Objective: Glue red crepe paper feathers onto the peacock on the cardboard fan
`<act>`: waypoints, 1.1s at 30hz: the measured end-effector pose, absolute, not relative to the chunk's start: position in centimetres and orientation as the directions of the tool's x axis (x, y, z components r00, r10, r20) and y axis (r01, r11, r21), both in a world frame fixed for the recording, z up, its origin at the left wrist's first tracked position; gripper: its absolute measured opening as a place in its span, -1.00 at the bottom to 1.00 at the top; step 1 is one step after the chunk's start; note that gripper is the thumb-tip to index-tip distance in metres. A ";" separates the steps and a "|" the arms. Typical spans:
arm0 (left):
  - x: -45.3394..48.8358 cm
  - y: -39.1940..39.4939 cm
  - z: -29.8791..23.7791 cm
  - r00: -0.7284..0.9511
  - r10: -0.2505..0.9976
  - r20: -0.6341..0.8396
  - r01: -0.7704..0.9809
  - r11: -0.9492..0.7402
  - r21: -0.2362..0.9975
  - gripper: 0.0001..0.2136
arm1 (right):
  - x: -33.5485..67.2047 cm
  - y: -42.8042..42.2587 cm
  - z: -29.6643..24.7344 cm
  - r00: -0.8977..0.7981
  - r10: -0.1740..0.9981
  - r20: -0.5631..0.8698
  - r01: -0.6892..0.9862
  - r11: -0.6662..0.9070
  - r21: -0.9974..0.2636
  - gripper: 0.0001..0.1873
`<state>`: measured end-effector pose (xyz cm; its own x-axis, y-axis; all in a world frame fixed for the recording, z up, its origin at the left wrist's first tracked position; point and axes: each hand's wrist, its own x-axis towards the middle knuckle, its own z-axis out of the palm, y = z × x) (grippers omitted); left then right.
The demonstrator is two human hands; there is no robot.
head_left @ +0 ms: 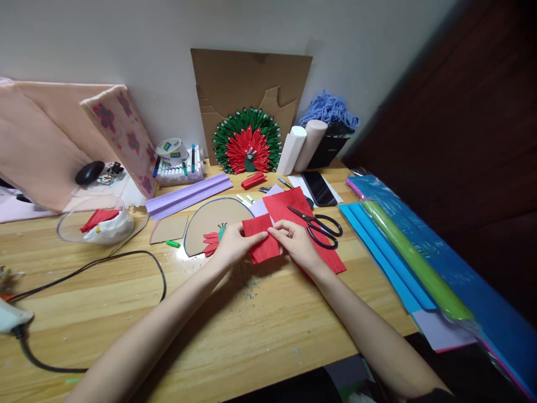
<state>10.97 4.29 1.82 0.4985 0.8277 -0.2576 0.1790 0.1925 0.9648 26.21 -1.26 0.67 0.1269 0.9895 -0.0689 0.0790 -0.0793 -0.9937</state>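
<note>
Both my hands meet over a small piece of red crepe paper [260,235] near the middle of the wooden desk [126,330]. My left hand [235,245] pinches its left side. My right hand [296,242] pinches its right edge. A larger red crepe sheet [293,206] lies under and behind them. Black scissors [321,226] rest on that sheet, just right of my right hand. A half-round cardboard piece [207,221] with a few red petals [211,244] glued on lies left of my left hand.
A finished red-and-green paper fan [247,141] leans on cardboard [251,78] by the wall. A phone [319,187], rolls of paper [302,146], markers [178,170], a clear bowl [67,229], a black cable [104,263] and blue and green sheets [403,252] surround the work spot.
</note>
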 end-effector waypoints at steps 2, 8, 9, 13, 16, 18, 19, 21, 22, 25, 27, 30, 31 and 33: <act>10.9 4.4 2.2 0.469 0.845 -0.258 0.188 0.190 0.964 -0.67 | 27.0 -1.0 1.0 0.109 0.992 -0.064 0.104 -0.076 -0.992 -0.72; 9.9 5.6 4.7 0.346 0.900 -0.266 0.128 0.235 0.963 -0.67 | 34.3 -1.5 1.6 0.311 0.947 0.085 0.743 -0.187 -0.643 -0.83; 9.6 5.9 5.1 0.323 0.911 -0.256 0.119 0.229 0.966 -0.66 | 35.6 -1.8 1.4 0.317 0.946 0.063 0.813 -0.237 -0.532 -0.83; 8.4 6.9 6.1 0.242 0.951 -0.193 0.086 0.177 0.980 -0.67 | 38.4 -2.2 0.2 0.271 0.957 -0.104 0.904 -0.290 -0.313 -0.82; 7.8 7.5 6.5 0.235 0.957 -0.171 0.055 0.163 0.985 -0.67 | 38.3 -1.7 -0.6 0.288 0.956 -0.056 0.922 -0.293 -0.254 -0.82; 7.9 7.8 6.9 0.240 0.959 -0.152 0.062 0.141 0.988 -0.67 | 38.0 -1.3 -0.7 0.272 0.962 -0.034 0.926 -0.272 -0.264 -0.85; 8.0 7.9 7.1 0.238 0.963 -0.129 0.060 0.118 0.991 -0.67 | 37.9 -1.2 -0.5 0.263 0.964 -0.031 0.925 -0.261 -0.276 -0.87; 8.6 8.1 7.7 0.238 0.969 -0.059 0.052 0.048 0.997 -0.68 | 37.8 -1.0 0.0 0.252 0.968 0.009 0.917 -0.236 -0.321 -0.90; 8.9 8.2 8.0 0.242 0.970 -0.019 0.053 0.006 0.999 -0.69 | 37.8 -1.0 0.3 0.254 0.967 0.037 0.906 -0.224 -0.360 -0.92; 9.8 8.2 8.8 0.280 0.957 0.074 0.090 -0.103 0.991 -0.73 | 37.8 -1.0 1.2 0.329 0.938 0.107 0.817 -0.226 -0.530 -0.93; 10.3 8.1 9.0 0.297 0.951 0.080 0.118 -0.120 0.986 -0.75 | 37.2 -0.9 1.5 0.397 0.913 0.096 0.689 -0.228 -0.688 -0.84; 10.7 8.0 9.0 0.307 0.951 0.047 0.127 -0.090 0.988 -0.76 | 35.1 -0.5 1.7 0.413 0.910 -0.032 0.362 -0.196 -0.911 -0.70; 10.7 8.1 8.9 0.310 0.950 0.043 0.124 -0.085 0.989 -0.76 | 34.0 -0.4 1.8 0.399 0.912 -0.095 0.227 -0.199 -0.953 -0.65; 10.6 8.3 8.6 0.305 0.951 0.047 0.121 -0.088 0.989 -0.75 | 31.5 -0.3 2.0 0.316 0.927 -0.201 -0.093 -0.181 -0.979 -0.59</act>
<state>10.56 8.27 8.60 0.3051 0.9512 0.0472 0.1207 -0.0877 0.9888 31.52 -0.33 2.04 0.3159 0.9272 -0.2011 -0.0931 -0.1806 -0.9791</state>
